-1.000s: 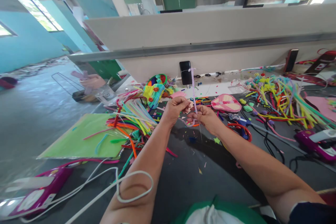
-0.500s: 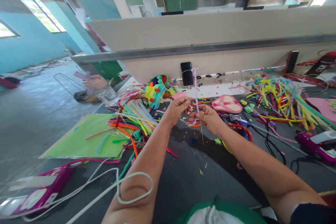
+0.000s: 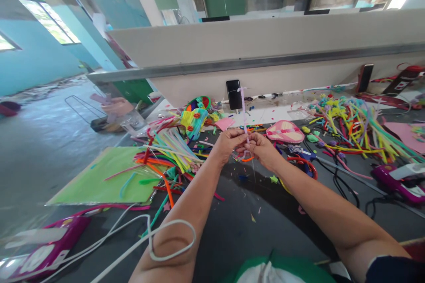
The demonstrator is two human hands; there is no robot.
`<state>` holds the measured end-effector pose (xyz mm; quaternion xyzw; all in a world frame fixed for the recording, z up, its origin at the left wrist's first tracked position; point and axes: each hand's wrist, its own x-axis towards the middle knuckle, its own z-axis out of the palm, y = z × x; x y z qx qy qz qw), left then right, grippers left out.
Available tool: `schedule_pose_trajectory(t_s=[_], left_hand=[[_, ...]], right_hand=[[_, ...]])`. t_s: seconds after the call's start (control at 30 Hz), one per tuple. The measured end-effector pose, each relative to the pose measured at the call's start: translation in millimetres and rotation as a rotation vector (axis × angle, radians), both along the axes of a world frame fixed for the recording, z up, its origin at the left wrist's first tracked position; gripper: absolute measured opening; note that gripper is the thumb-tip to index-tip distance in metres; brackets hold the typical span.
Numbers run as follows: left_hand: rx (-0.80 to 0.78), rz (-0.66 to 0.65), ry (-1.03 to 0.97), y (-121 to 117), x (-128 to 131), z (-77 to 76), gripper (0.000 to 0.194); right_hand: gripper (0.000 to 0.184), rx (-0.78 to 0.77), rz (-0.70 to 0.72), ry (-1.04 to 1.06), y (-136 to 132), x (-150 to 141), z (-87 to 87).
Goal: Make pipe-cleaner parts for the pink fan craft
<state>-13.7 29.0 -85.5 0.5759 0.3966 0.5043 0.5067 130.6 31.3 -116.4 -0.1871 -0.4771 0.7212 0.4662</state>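
Both my hands meet over the middle of the dark table (image 3: 232,230). My left hand (image 3: 229,143) and my right hand (image 3: 262,149) are closed in pinches on one pale lilac pipe cleaner (image 3: 243,108), which stands upright above my fingers. A thin wire end hangs down below my right hand. A small pink and orange loop shows between my palms. A white cable (image 3: 159,239) lies looped over my left forearm.
A heap of coloured pipe cleaners (image 3: 166,150) and a green sheet (image 3: 99,179) lie left. More pipe cleaners (image 3: 358,130) spread right, with a pink fan shape (image 3: 285,131), magenta glue guns (image 3: 398,177) (image 3: 43,252) and a black phone (image 3: 234,93) against the partition.
My hands have drawn slightly closer together on the pipe cleaner; the view has shifted a little. Nothing else on the table has moved.
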Motion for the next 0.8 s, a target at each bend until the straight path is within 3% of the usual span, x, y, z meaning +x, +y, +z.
schedule_pose_trajectory(t_s=[0.27,0.5,0.63,0.8], left_hand=[[0.011,0.151,0.01,3.9,-3.6,-0.4,0.027],[0.001,0.099,0.072,4.0,-6.7,-0.4,0.028],[-0.031,0.018,0.002,4.1,-13.0,4.0,0.034],[0.012,0.085,-0.026,6.6,-19.2,6.6,0.03]], right_hand=[[0.031,-0.123,-0.006,-0.047,-1.4,4.0,-2.3],[0.025,-0.14,0.012,-0.051,0.8,2.8,-7.6],[0.023,-0.16,-0.002,-0.048,1.5,4.9,-6.6],[0.025,-0.187,-0.016,-0.089,-1.6,3.8,-5.1]])
